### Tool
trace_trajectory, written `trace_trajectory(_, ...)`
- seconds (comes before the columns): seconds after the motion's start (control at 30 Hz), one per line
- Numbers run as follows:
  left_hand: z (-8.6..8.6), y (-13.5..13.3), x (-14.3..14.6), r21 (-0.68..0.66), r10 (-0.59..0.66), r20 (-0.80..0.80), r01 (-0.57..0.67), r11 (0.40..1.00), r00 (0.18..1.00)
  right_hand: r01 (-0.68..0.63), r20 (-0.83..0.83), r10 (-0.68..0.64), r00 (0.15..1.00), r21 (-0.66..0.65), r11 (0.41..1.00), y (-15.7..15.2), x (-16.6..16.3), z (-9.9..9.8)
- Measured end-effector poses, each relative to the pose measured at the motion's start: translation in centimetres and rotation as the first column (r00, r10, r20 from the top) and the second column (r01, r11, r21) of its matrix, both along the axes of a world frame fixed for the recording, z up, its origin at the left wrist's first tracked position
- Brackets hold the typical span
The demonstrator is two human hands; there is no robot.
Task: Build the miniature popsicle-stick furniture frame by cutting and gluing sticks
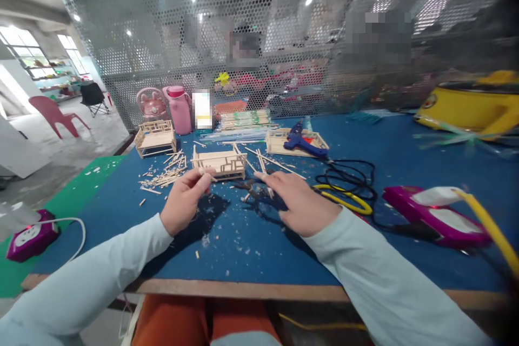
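My left hand (185, 199) is closed in a pinch, with the tip of a small wooden stick (213, 178) showing at its fingertips. Right in front of it stands a miniature bed-like frame (221, 163) made of thin sticks. My right hand (302, 201) reaches forward with fingers stretched out and thumb apart, its fingertips at some loose wooden sticks (260, 159). Partly hidden beneath that hand lies a pair of dark-handled pliers (250, 190). A heap of cut stick pieces (167, 174) lies left of the frame.
A second stick frame (155, 138) stands at back left. A blue glue gun (302, 141) rests on a stick tray (276, 141); black cable (344, 170) coils beside it. Purple power strips (438, 216) lie right and left. A pink bottle (179, 110) and perforated screen (170, 48) stand behind.
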State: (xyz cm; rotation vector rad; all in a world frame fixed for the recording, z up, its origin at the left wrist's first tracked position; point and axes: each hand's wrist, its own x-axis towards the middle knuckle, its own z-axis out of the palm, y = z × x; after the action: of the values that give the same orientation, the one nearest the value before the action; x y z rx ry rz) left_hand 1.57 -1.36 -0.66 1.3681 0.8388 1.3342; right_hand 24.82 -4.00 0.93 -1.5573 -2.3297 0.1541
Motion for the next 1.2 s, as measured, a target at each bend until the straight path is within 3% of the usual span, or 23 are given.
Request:
trace_trajectory(0.1,0.4,-0.7,1.1,-0.212,-0.035,0.237,0.087,0.973,0.971,-0.113,-0.300,0.132,0.945,0.080,0.990,-0.2,-0.9,0.1)
trace_trajectory(0.23,1.1,-1.3,1.7,-0.323,-0.014,0.364,0.140,0.936,0.931,-0.068,-0.457,0.078,0.886,0.039,0.997,-0.4,-2.1,-0.6)
trace_trajectory(0.37,1.5,-1.2,1.7,-0.318,-0.021,0.424,0.170,0.933,0.906,-0.001,-0.415,0.031,0.909,0.071,0.997,-0.4,-2.8,-1.4)
trace_trajectory(0.53,1.3,-0.8,1.7,-0.322,-0.071,0.396,0.211,0.923,0.915,-0.043,-0.334,0.052,0.941,0.036,0.998,-0.6,-3.3,-1.5)
trace_trajectory(1.2,1.1,-1.3,1.9,-0.281,-0.139,0.279,0.219,0.934,0.950,-0.063,-0.346,0.086,0.934,0.079,0.995,-0.5,-3.6,-1.5)
